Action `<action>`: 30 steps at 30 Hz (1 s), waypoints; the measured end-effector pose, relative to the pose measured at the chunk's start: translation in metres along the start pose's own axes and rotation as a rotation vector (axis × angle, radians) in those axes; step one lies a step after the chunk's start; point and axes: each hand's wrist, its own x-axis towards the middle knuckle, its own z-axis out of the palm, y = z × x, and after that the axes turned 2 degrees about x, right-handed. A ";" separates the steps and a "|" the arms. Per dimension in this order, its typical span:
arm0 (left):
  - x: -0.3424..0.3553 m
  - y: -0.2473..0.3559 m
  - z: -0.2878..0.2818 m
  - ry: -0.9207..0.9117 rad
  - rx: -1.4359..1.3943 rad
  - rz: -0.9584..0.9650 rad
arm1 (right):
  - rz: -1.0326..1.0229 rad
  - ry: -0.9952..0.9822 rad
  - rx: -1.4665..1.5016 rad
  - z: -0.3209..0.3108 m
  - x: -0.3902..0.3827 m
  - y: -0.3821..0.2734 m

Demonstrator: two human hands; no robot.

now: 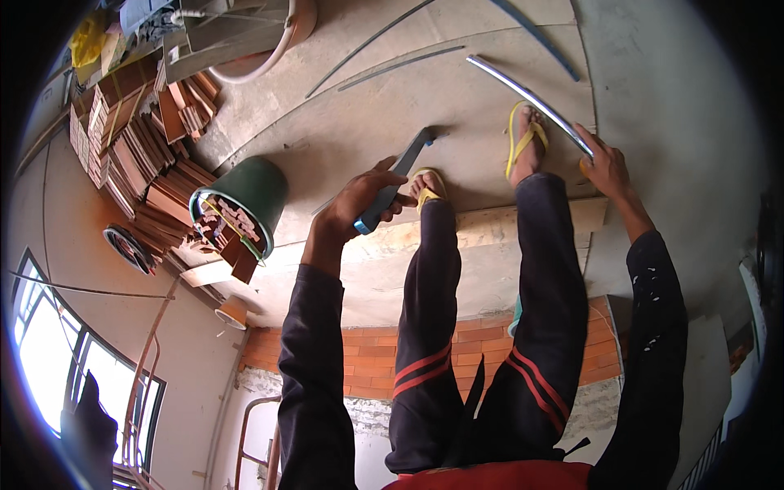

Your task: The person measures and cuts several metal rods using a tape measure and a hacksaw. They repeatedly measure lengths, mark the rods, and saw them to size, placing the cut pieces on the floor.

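Observation:
My left hand (363, 196) is wrapped round a dark grey bar-shaped tool (411, 155) with blue at both ends; its exact kind does not show. The tool is held slanting over the floor, above my left foot in a yellow flip-flop (427, 186). On the other side, my right hand (606, 169) grips the near end of a long shiny metal strip (523, 91). That strip runs up and to the left, past my right flip-flop (513, 155), and its far end is free. The two held things are apart.
Left of me is a green bucket (273, 184) with broken tile pieces, beside stacks of reddish-brown tiles (143, 155). A wooden plank (482, 226) lies across the floor near my feet. Grey strips (400, 67) and a wider dark strip (539, 39) lie ahead, near a white-rimmed tub (253, 65).

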 end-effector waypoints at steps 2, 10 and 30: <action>-0.004 -0.006 -0.008 -0.070 0.073 0.049 | 0.033 0.051 -0.061 0.025 -0.007 0.011; -0.005 -0.014 -0.019 -0.234 0.218 0.258 | 0.235 0.118 -0.219 0.123 0.008 0.070; 0.022 -0.067 -0.037 0.101 0.378 0.997 | -0.586 0.212 0.196 0.219 0.097 -0.081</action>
